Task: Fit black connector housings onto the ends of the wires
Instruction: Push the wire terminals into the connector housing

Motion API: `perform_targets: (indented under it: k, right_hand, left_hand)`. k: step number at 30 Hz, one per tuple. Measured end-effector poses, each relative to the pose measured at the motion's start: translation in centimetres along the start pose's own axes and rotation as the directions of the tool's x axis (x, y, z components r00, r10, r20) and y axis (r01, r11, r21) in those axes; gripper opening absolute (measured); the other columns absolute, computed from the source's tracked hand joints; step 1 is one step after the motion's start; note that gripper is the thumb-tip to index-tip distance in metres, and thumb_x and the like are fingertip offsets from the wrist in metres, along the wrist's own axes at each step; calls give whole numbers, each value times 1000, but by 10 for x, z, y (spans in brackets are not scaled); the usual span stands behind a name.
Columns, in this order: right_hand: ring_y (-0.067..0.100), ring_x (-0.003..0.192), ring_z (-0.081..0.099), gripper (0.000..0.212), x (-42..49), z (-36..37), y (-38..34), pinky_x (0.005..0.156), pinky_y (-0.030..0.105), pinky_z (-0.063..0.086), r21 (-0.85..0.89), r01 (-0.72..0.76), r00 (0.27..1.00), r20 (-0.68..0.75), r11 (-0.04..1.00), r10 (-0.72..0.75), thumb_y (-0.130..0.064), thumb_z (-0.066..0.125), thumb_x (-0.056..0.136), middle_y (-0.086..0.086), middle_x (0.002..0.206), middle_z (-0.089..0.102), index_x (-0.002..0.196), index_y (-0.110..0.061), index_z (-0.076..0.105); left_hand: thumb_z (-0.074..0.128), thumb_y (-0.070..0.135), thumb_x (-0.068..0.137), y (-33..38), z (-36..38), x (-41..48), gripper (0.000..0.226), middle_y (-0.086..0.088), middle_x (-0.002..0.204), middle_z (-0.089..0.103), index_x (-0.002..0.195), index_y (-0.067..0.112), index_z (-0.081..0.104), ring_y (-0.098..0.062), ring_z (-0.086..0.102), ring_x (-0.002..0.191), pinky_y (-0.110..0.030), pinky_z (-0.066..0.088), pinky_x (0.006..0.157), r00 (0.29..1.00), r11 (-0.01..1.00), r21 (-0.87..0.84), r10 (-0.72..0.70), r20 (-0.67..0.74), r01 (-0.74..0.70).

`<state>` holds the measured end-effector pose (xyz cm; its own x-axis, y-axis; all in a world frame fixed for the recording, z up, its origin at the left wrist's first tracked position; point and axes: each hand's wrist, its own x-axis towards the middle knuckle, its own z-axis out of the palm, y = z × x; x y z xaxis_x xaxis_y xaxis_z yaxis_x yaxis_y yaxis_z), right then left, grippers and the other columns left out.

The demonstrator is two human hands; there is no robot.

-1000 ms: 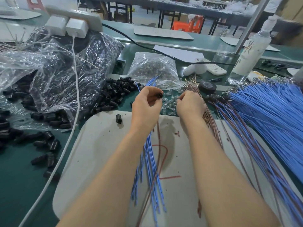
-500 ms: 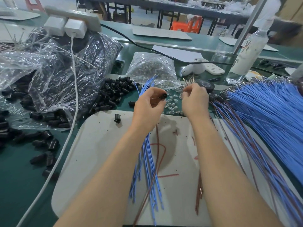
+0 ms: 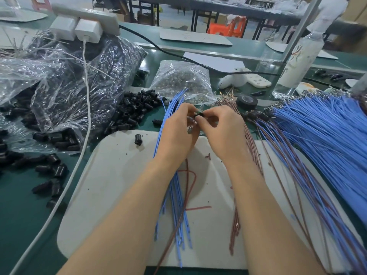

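Both hands are up together over the white board. The left hand has its fingers curled tight, pinching a black connector housing at its fingertips. The right hand meets it from the other side, thumb and forefinger closed on that same housing. Whether a wire end is caught in that pinch, I cannot tell; the fingers cover it.

Under the left hand and wrist a bunch of blue wires runs down across the board, and a few of them fan out beyond the fingertips. Beneath the right forearm lie the brown wires.

Just left of the left hand, one loose housing stands on the board's edge. Farther left, on the green desk, there is a heap of housings. Beyond the fingertips sits a clear bag of small parts. A black tape roll lies past the right hand, and a big blue wire bundle spreads well off to its right.
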<state>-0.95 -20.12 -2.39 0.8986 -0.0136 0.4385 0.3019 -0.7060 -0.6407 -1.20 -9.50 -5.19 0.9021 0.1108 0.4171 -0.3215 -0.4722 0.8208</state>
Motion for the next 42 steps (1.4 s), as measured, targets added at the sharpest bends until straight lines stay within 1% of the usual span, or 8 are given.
perform_targets:
  k: [4, 8, 13, 19, 27, 32, 37, 42]
  right_hand:
    - [25, 83, 63, 20, -3, 3, -6, 82, 37, 48, -19, 55, 997, -59, 998, -56, -22, 72, 83, 11, 90, 66, 90, -4, 72]
    - [23, 82, 63, 20, -4, 3, -11, 82, 32, 46, -9, 56, 998, -22, 998, -57, -24, 73, 82, 9, 91, 66, 91, -6, 72]
    - [14, 87, 60, 22, -2, -5, -11, 79, 14, 40, -38, 57, 990, 134, 998, -52, -16, 67, 84, 6, 101, 68, 104, -11, 72]
    - [21, 88, 62, 16, -2, -7, -13, 82, 28, 43, -40, 58, 993, 108, 998, -54, -19, 70, 83, 9, 95, 68, 96, -10, 74]
    - [19, 84, 61, 14, -4, -7, -13, 80, 25, 44, -30, 58, 997, 44, 998, -57, -18, 72, 81, 5, 91, 67, 92, -9, 73]
    - [3, 70, 58, 16, -1, -17, -10, 69, 4, 40, 19, 17, 985, 172, 1000, -20, -17, 71, 81, -7, 82, 66, 96, -16, 75]
    - [-1, 79, 62, 21, 3, -30, -5, 68, 3, 42, 66, -9, 992, 128, 998, 1, -14, 60, 87, -14, 86, 67, 95, -29, 72]
    - [0, 80, 64, 17, 1, -30, -8, 80, 15, 51, 152, 23, 991, 126, 988, -42, -8, 65, 84, -12, 84, 69, 92, -23, 67]
  left_hand:
    - [58, 12, 87, -2, 0, -1, 9, -5, 92, 61, 93, 7, 61, -24, 56, 80, -37, 46, 73, 997, 973, 229, 48, -64, -33]
    - [49, 8, 85, 2, -2, 0, 14, -6, 76, 63, 81, 6, 62, -27, 55, 73, -39, 43, 67, 992, 968, 250, 9, -124, 23]
    - [51, 5, 84, 2, -5, 1, 15, -10, 78, 68, 85, 3, 66, -30, 59, 77, -42, 47, 71, 994, 971, 236, -22, -104, 46]
    - [49, 3, 84, 4, -4, 0, 20, -8, 81, 69, 89, 6, 68, -28, 62, 79, -43, 50, 73, 998, 979, 202, 11, -57, 1]
    - [54, 3, 83, 5, -2, -1, 17, -4, 86, 70, 94, 9, 66, -20, 66, 82, -40, 52, 78, 997, 997, 20, -75, -25, 75]
    - [52, 1, 83, 3, -4, 0, 19, -5, 84, 70, 92, 7, 68, -24, 65, 83, -41, 52, 78, 999, 995, 89, -36, -39, 39]
    - [55, 2, 85, 3, -2, 0, 15, -6, 87, 71, 92, 6, 68, -26, 64, 84, -40, 51, 80, 999, 986, 168, 18, -36, -12]
    - [57, 3, 85, 3, -3, 0, 13, -6, 85, 70, 91, 7, 67, -26, 63, 83, -41, 50, 78, 999, 980, 199, 25, -41, -17]
